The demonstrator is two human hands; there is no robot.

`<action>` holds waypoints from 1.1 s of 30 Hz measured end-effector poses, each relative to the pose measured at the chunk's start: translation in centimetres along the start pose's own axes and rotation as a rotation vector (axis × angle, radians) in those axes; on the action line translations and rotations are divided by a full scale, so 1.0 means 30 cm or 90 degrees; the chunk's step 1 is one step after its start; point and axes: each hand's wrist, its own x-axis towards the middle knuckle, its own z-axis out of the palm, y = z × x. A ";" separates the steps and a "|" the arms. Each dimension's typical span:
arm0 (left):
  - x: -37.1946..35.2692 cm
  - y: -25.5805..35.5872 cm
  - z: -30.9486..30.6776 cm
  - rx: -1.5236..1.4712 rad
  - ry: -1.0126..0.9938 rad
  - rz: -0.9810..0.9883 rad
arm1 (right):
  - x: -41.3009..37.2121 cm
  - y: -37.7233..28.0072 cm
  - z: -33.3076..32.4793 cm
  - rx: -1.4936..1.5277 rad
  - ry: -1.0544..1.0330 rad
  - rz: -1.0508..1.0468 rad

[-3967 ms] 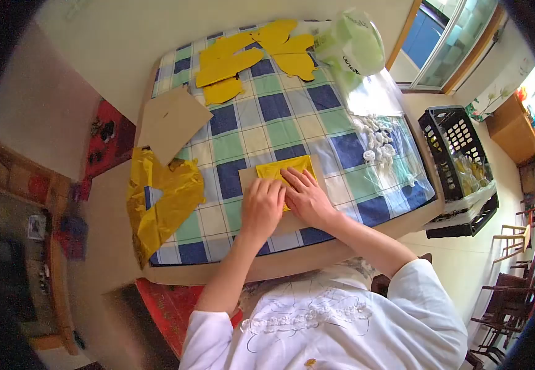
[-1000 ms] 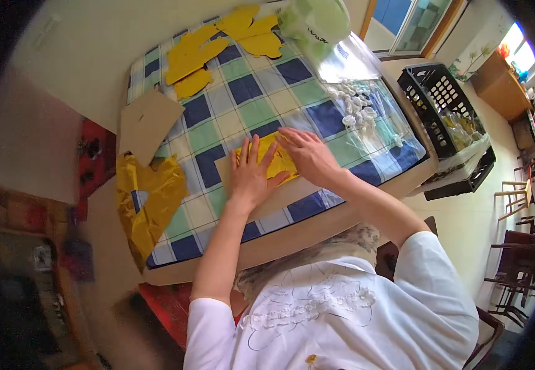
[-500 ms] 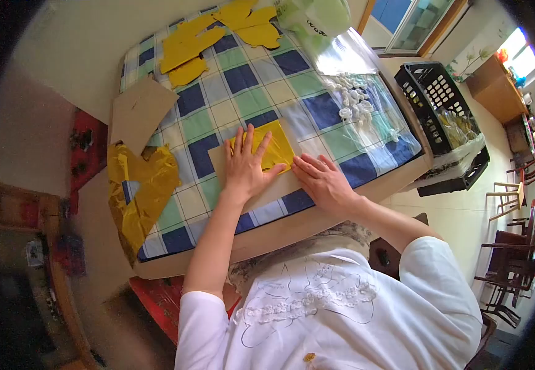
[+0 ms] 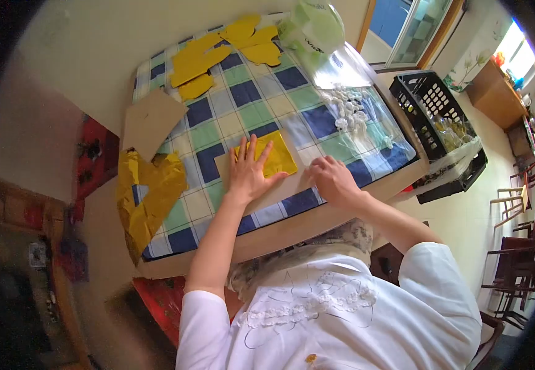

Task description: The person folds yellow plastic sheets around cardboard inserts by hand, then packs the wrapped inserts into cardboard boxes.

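Note:
A glossy yellow square point(image 4: 283, 154) lies on a pale flat board point(image 4: 273, 195) near the front of the checked tabletop. My left hand point(image 4: 250, 176) rests flat with fingers spread, pressing on the square's left part and the board. To the right, my right hand point(image 4: 336, 184) is at the board's right end, clear of the yellow square. Its fingers are curled with the tips turned down, and what they pinch, if anything, is hidden.
Yellow cut-out pieces point(image 4: 199, 58) lie at the back. A brown board point(image 4: 150, 120) and crumpled gold foil point(image 4: 150, 197) are at the left edge. White trim in clear plastic point(image 4: 366, 123) lies right, below a pale green bag point(image 4: 313, 28). A black crate point(image 4: 431, 105) stands beyond the table's right side.
My right hand has moved off the corner of the yellow square, slightly right, and its outstretched fingers have curled. The left hand stays on the square. The whole view has shifted a little.

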 end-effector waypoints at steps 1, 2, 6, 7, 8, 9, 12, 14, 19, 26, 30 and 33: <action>0.002 0.000 -0.004 -0.007 -0.007 0.002 | 0.044 0.022 0.012 -0.042 0.048 -0.026; 0.003 0.000 -0.004 -0.008 -0.001 0.002 | 0.070 0.034 0.022 0.041 0.057 0.044; -0.002 0.001 -0.002 -0.007 -0.013 -0.002 | 0.175 0.000 0.038 0.230 0.048 0.193; 0.004 -0.001 -0.005 -0.006 -0.020 -0.004 | 0.187 0.005 0.032 0.244 0.025 0.202; 0.006 -0.004 -0.004 0.000 -0.023 0.000 | 0.199 0.009 0.024 0.257 0.004 0.211; 0.005 -0.007 0.000 0.004 -0.022 0.002 | 0.214 0.028 0.035 0.281 0.000 0.199; 0.005 -0.011 0.001 0.001 -0.012 0.006 | 0.213 0.096 0.047 0.368 -0.035 0.200; -0.004 -0.014 0.000 -0.008 -0.007 0.009 | 0.167 0.121 0.006 0.448 -0.085 0.251; -0.004 -0.022 0.012 -0.002 0.015 0.013 | -0.009 0.372 -0.165 0.563 0.014 0.336; -0.007 -0.006 -0.014 -0.016 -0.002 0.013 | 0.104 0.362 -0.363 0.449 0.535 0.127; -0.008 -0.003 -0.007 0.001 0.008 0.019 | 0.414 0.304 -0.091 0.416 0.549 0.168; -0.011 -0.007 -0.007 -0.013 0.004 0.014 | 0.520 0.241 0.044 0.408 0.504 0.167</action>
